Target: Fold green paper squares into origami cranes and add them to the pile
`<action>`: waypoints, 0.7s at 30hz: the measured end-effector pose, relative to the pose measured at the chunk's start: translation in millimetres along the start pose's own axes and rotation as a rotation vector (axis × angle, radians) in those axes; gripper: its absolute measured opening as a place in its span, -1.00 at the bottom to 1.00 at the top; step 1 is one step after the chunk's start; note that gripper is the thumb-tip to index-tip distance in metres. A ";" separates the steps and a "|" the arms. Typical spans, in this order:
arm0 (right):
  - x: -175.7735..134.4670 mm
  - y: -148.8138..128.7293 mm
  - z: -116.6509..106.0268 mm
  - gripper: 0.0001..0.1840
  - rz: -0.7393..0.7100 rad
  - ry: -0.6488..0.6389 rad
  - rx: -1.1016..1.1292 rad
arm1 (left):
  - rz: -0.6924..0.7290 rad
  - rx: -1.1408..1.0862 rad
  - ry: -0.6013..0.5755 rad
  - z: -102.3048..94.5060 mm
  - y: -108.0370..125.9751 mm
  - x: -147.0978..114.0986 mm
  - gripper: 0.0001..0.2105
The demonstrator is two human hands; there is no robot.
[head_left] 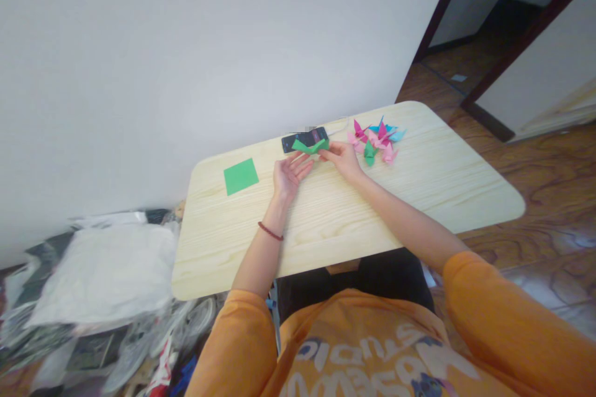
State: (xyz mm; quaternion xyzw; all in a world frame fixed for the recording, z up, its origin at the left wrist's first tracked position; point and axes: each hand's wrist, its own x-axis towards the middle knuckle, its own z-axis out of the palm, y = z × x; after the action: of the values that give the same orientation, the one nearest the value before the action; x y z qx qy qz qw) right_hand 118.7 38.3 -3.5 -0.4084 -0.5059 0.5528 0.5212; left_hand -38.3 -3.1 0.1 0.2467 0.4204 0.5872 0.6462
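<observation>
A partly folded piece of green paper (311, 147), bent into a shallow V, is held above the far side of the table. My right hand (343, 160) pinches its right end between thumb and fingertips. Palm up, my left hand (289, 177) lies just below and left of the folded paper, fingers stretched out. Its fingertips are close under the paper; whether they touch it I cannot tell. A flat green square of paper (241, 176) rests to the left of my left hand. Several folded paper cranes (369, 152) in pink, magenta, blue and green are clustered right of my right hand.
A phone (291, 143) with a white cable lies behind the folded paper, near the wall. The pale wooden table (326, 223) has rounded corners. White plastic bags (112, 273) and clutter fill the floor at left. A doorway stands at the upper right.
</observation>
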 end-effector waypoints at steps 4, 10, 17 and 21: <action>-0.1 -1.9 -0.9 -0.70 0.021 0.033 0.042 | 0.033 0.052 -0.041 2.8 -5.2 -3.1 -0.58; -4.5 -2.7 3.2 -0.49 0.055 -0.008 0.053 | 0.204 0.140 0.094 5.2 -18.6 0.8 -0.16; -10.8 -5.8 5.5 -0.33 0.068 -0.108 0.033 | 0.330 0.192 0.231 1.2 -20.3 3.9 -0.11; -8.8 -3.7 3.7 -0.31 0.078 -0.111 0.027 | 0.308 0.183 0.293 -0.2 -20.6 4.9 -0.12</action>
State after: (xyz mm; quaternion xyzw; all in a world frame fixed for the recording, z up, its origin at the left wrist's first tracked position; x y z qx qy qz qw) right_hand 116.7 28.9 0.0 -0.3894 -0.5101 0.6012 0.4761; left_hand -27.3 -2.3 -18.0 0.2777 0.5184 0.6681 0.4559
